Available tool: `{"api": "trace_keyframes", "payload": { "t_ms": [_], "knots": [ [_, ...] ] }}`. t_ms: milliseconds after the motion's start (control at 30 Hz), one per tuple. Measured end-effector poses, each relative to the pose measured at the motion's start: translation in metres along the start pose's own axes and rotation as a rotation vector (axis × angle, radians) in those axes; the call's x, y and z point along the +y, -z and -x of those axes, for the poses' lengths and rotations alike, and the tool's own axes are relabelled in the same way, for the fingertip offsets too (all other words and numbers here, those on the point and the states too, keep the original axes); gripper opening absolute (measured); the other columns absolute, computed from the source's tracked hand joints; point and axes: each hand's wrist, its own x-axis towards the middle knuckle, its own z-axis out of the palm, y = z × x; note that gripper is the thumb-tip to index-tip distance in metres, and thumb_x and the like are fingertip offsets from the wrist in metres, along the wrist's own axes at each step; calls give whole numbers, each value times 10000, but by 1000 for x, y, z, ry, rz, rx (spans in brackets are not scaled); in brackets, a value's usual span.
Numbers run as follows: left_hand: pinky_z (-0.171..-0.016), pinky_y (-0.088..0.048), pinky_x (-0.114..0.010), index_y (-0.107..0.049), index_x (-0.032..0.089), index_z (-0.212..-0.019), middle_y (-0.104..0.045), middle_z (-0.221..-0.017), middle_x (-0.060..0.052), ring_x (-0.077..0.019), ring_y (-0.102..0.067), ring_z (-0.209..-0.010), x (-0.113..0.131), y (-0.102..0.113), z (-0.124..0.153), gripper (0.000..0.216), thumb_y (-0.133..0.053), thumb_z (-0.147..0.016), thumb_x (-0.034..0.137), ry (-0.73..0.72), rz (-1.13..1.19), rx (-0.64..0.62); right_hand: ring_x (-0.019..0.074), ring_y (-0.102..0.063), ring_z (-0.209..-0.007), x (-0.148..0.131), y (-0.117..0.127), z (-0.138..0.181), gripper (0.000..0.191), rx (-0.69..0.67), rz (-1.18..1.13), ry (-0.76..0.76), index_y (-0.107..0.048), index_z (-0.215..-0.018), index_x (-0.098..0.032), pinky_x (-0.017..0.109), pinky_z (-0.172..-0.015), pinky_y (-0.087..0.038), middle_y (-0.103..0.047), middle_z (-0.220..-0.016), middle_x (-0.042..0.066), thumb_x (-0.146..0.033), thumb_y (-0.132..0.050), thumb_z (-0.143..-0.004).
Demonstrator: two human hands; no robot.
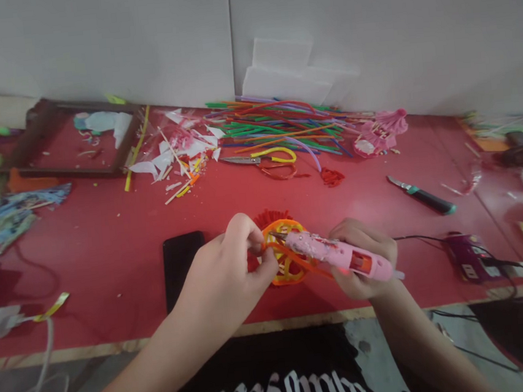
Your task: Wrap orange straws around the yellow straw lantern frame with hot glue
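Note:
In my right hand (359, 254) is a pink hot glue gun (336, 253), its nozzle pointing left onto an orange and yellow openwork craft piece (291, 270). My left hand (239, 256) pinches the left rim of that piece between thumb and fingers, close to the nozzle. An orange pipe cleaner (298, 259) runs across the piece beneath the gun. Dark red fringe (273, 217) sticks out behind it. A black phone (182, 259) lies flat beside my left hand, partly covered by it.
Scissors (258, 159) and a heap of coloured pipe cleaners (282, 126) lie at the back. A utility knife (421, 196) and a purple power strip (471, 259) with cables are on the right. At left stands a brown frame (69, 171); paper scraps (160, 159) lie beside it.

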Motion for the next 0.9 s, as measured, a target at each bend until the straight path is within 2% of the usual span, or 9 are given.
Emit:
{"api": "trace_keyframes", "payload": {
  "t_ms": [300, 667, 900],
  "knots": [
    [-504, -404, -195, -417, 230, -828, -662, -691, 51, -121, -657, -585, -2, -2, 0, 163, -574, -804, 195, 36, 2, 24, 133, -450, -534, -1, 0, 0, 34, 30, 90, 16, -501, -763, -226, 287, -503, -356, -502, -616, -11, -233, -523, -738],
    [-516, -408, -199, -418, 230, -816, -663, -674, 55, -130, -670, -593, -1, -2, -1, 154, -571, -811, 209, 61, 8, 6, 138, -467, -529, -2, 1, 3, 49, 51, 147, 13, -501, -775, -231, 290, -491, -368, -507, -615, -13, -207, -529, -744],
    [-474, -354, -193, -429, 224, -788, -633, -632, 69, -93, -551, -473, -1, -1, -1, 138, -566, -807, 206, 72, -15, 0, 139, -478, -536, -2, 3, 3, 43, 60, 183, 7, -501, -766, -227, 287, -497, -375, -514, -616, -8, -199, -533, -758]
  ]
}}
